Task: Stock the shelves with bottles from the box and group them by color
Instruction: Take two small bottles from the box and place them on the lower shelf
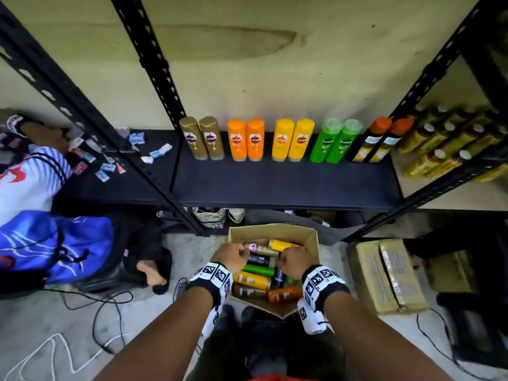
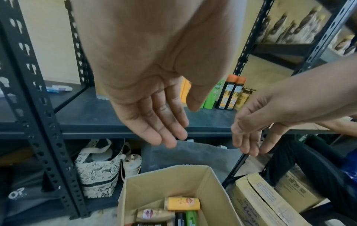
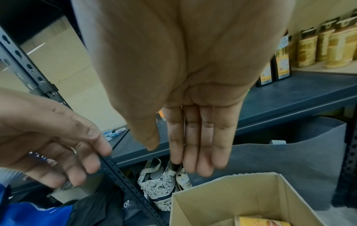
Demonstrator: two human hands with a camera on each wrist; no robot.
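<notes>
An open cardboard box (image 1: 312, 237) on the floor holds several lying bottles: yellow (image 1: 283, 245), gold (image 1: 262, 249), black (image 1: 259, 260), green (image 1: 258, 270) and orange (image 1: 284, 294). Both hands hover above it, empty. My left hand (image 1: 232, 257) has its fingers (image 2: 164, 122) straight and relaxed, pointing down toward the box (image 2: 173, 183). My right hand (image 1: 292, 261) also hangs with straight fingers (image 3: 199, 145) over the box (image 3: 241, 192). On the dark shelf (image 1: 275, 180) stand pairs of bottles: gold (image 1: 202, 137), orange (image 1: 246, 138), yellow (image 1: 292, 138), green (image 1: 334, 140) and black with orange caps (image 1: 378, 138).
Black rack uprights (image 1: 154, 67) frame the shelf. Small packets (image 1: 154, 155) litter the left shelf; amber bottles (image 1: 445, 141) fill the right one. A closed carton (image 1: 384, 276) lies right of the box, a blue bag (image 1: 55, 243) and cables (image 1: 104, 306) to the left.
</notes>
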